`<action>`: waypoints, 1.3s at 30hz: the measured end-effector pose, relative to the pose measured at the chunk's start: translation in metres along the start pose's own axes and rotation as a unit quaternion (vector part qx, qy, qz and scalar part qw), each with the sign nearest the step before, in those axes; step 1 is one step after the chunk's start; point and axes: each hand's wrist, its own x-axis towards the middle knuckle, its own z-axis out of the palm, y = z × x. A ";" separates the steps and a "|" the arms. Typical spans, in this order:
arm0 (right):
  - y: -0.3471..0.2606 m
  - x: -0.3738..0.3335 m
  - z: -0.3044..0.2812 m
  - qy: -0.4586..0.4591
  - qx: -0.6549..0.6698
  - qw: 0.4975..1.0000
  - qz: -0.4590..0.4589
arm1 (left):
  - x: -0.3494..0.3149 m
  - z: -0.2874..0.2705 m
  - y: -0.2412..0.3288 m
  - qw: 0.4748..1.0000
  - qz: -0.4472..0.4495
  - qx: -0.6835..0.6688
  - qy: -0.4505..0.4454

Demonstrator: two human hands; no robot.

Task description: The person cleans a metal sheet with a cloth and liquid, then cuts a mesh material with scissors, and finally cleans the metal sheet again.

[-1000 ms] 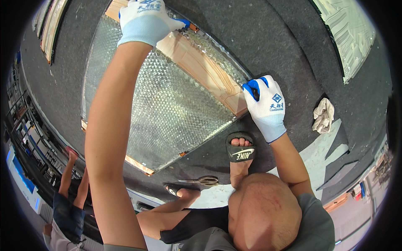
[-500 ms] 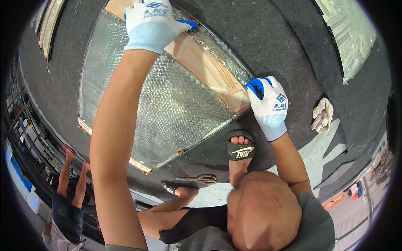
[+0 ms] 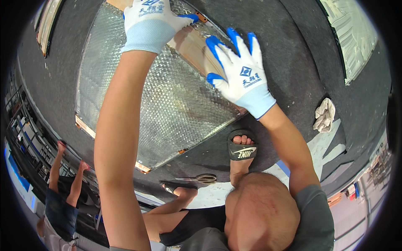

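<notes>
left hand (image 3: 150, 24), eleven o'clock: grip unclear; right hand (image 3: 242, 69), one o'clock: splayed, empty. likely steadying the bubble-wrapped panel (image 3: 180, 104); next needs even pressure.

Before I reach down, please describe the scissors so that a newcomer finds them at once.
Start from the large bubble-wrapped panel. Just below its near edge, between the left sandal and right sandal, lie the scissors. Their looped handles and narrow blades set them apart from both broad sandals.

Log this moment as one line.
left hand: at bubble-wrapped panel; right hand: spread over panel; scissors: on floor; crumpled cloth: on floor
</notes>
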 end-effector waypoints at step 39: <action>0.007 -0.038 -0.002 0.044 0.153 0.986 0.049 | 0.034 0.021 -0.036 0.982 -0.177 0.061 0.023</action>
